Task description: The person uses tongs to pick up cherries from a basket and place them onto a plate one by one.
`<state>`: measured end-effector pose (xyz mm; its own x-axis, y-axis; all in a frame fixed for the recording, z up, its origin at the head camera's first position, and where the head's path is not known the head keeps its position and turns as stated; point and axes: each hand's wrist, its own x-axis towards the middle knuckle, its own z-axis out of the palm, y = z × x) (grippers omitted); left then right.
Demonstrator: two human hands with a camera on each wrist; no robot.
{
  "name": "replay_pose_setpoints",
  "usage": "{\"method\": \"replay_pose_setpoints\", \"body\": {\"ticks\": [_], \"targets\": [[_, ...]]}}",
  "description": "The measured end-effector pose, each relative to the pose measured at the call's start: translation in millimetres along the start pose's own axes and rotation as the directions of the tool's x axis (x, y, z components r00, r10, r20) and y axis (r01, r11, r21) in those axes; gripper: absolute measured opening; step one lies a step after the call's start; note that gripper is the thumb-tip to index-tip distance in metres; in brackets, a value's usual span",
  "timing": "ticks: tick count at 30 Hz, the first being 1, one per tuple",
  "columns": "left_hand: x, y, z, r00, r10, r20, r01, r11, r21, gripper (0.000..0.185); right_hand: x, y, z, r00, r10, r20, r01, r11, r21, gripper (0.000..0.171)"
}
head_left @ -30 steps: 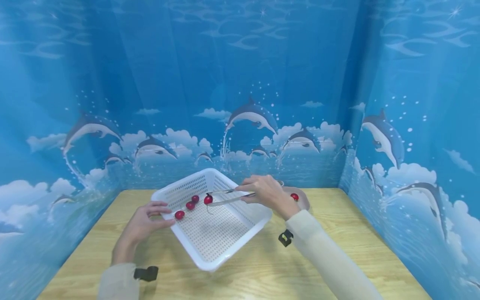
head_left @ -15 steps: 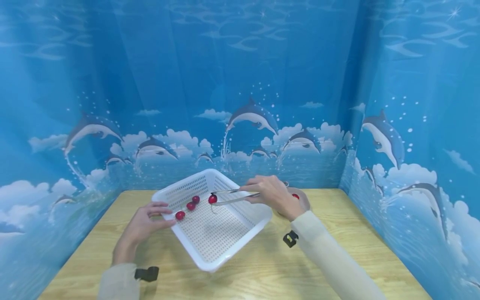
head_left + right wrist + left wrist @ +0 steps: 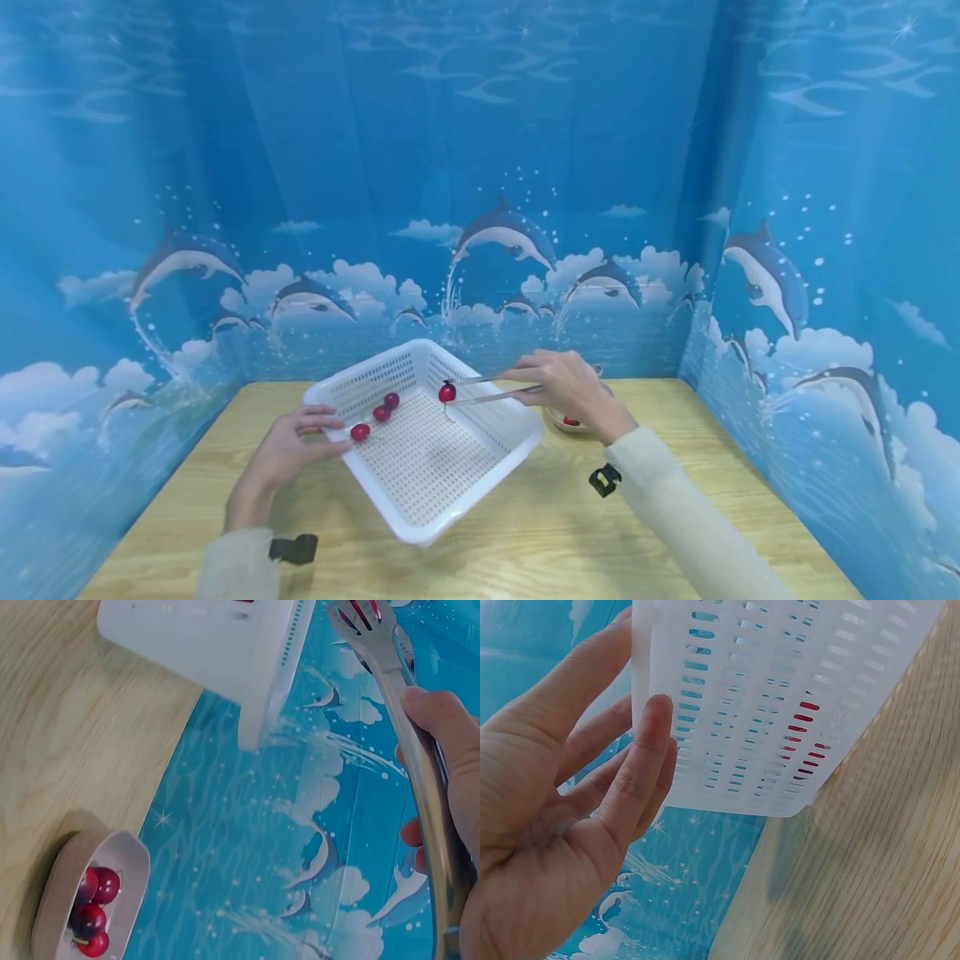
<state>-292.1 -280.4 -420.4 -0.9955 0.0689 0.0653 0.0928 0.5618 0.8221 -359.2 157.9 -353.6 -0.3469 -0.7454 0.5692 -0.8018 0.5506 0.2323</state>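
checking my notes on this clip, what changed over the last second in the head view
The right hand, gripping the metal tongs with a cherry pinched at their tips, drew back to the right and slightly up across the white basket, toward the small bowl. The grip did not change. The left hand stayed on the basket's near-left rim, and the three cherries in the basket lay as before.

- You have a wooden table [image 3: 525,533] under everything.
- A blue dolphin curtain [image 3: 480,167] walls it in from 9 through 12 to 3 o'clock.
- At 2 o'clock sits a small bowl [image 3: 60,877] holding several cherries [image 3: 94,907].
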Motion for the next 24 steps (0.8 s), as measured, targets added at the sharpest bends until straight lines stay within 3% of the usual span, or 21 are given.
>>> {"method": "replay_pose_setpoints", "body": {"ticks": [24], "targets": [[-1.8, 1.6, 0.6, 1.0, 0.006, -0.011, -0.006, 1.0, -0.014, 0.065, -31.0, 27.5, -21.5, 0.997, -0.022, -0.076, 0.018, 0.998, -0.057, 0.033]]}}
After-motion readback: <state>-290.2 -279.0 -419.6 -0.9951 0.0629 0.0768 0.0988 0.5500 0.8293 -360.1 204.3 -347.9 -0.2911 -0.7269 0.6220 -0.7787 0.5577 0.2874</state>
